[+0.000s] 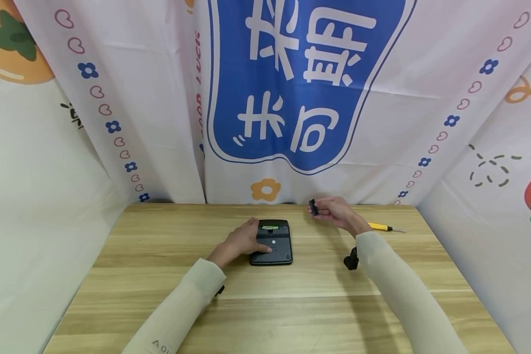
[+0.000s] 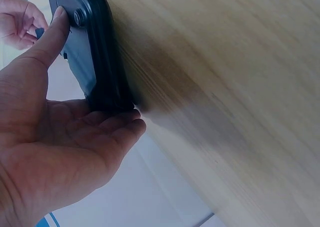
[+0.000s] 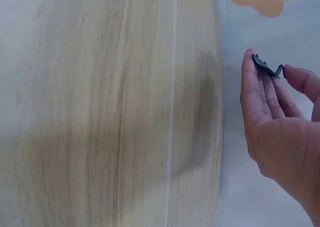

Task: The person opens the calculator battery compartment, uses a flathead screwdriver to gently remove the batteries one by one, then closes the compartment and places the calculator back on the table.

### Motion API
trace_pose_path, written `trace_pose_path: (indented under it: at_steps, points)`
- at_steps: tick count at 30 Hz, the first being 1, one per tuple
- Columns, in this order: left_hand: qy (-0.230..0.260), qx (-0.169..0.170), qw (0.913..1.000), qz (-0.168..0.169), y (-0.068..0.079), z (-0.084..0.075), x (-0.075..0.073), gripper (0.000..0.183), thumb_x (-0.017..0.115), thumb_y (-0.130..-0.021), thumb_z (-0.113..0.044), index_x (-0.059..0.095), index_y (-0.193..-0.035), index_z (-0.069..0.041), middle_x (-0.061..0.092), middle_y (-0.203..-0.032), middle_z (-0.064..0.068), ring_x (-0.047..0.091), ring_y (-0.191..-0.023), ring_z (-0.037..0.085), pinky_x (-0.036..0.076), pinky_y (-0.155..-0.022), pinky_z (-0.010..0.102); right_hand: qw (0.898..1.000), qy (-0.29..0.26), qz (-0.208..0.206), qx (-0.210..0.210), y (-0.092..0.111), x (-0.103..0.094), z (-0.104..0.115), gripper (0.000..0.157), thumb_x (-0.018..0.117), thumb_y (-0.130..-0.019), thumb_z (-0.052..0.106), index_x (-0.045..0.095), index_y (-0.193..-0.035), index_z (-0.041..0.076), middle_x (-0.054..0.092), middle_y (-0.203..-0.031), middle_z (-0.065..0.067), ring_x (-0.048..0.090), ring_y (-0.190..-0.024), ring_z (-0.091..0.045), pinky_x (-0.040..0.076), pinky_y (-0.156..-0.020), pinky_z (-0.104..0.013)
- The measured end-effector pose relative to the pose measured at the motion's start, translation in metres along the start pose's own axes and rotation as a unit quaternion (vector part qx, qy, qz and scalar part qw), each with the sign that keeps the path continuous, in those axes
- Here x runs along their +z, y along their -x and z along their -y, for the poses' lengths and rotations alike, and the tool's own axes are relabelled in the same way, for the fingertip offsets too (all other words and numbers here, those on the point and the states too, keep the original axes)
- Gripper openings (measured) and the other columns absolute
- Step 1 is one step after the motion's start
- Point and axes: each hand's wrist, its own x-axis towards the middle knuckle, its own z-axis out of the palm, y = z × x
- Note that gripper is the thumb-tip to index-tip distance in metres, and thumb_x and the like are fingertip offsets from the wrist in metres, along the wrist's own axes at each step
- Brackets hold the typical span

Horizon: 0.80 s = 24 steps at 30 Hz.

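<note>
A black calculator (image 1: 280,248) lies back side up on the table, its battery bay uncovered and a green battery (image 1: 270,227) showing inside. My left hand (image 1: 243,240) grips the calculator's left side; in the left wrist view the thumb (image 2: 52,34) presses on the back, while the fingers reach round the edge. Near the table's far edge, my right hand (image 1: 336,214) holds a small black battery cover (image 1: 313,207). The right wrist view shows this cover (image 3: 265,67) between thumb and fingers, its bent clip toward the thumb.
A yellow-handled screwdriver (image 1: 380,226) lies beyond the right forearm. By the right sleeve is a black object (image 1: 351,259), partly hidden. The wooden table (image 1: 159,255) ends at a printed curtain (image 1: 168,123) behind, with white cloth on both sides.
</note>
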Motion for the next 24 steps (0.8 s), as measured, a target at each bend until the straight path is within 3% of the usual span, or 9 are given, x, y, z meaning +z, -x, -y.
trace_pose_path:
  at_steps: [7, 12, 24]
  points:
    - [-0.003, -0.007, 1.0000, 0.003, 0.001, -0.002, 0.000, 0.107, 0.087, -0.088, -0.047, 0.030, -0.165, 0.001, 0.029, -0.171, 0.024, 0.041, -0.150, 0.045, 0.040, -0.118, 0.061, 1.000, 0.009, 0.000, -0.001, 0.003, -0.013, 0.001, 0.047, 0.053, -0.109, -0.002, 0.043, -0.152, -0.016, 0.049, -0.149, -0.038, 0.053, -0.140, -0.046, 0.044, -0.115, -0.052]
    - [-0.008, -0.009, 0.9999, 0.005, 0.001, -0.002, 0.000, 0.106, 0.086, -0.089, -0.047, 0.030, -0.165, 0.002, 0.028, -0.171, 0.024, 0.040, -0.151, 0.045, 0.040, -0.118, 0.061, 1.000, 0.015, -0.006, 0.006, 0.003, -0.022, 0.001, 0.048, 0.054, -0.109, -0.001, 0.043, -0.153, -0.015, 0.048, -0.151, -0.038, 0.049, -0.141, -0.046, 0.046, -0.113, -0.050]
    - [-0.003, -0.003, 1.0000, 0.003, 0.001, -0.001, -0.001, 0.106, 0.085, -0.090, -0.046, 0.028, -0.165, 0.003, 0.027, -0.171, 0.024, 0.038, -0.152, 0.044, 0.038, -0.120, 0.060, 0.998, 0.056, -0.039, 0.000, 0.009, -0.036, 0.004, 0.050, 0.064, -0.105, 0.000, 0.048, -0.151, -0.012, 0.058, -0.142, -0.033, 0.062, -0.131, -0.040, 0.049, -0.110, -0.049]
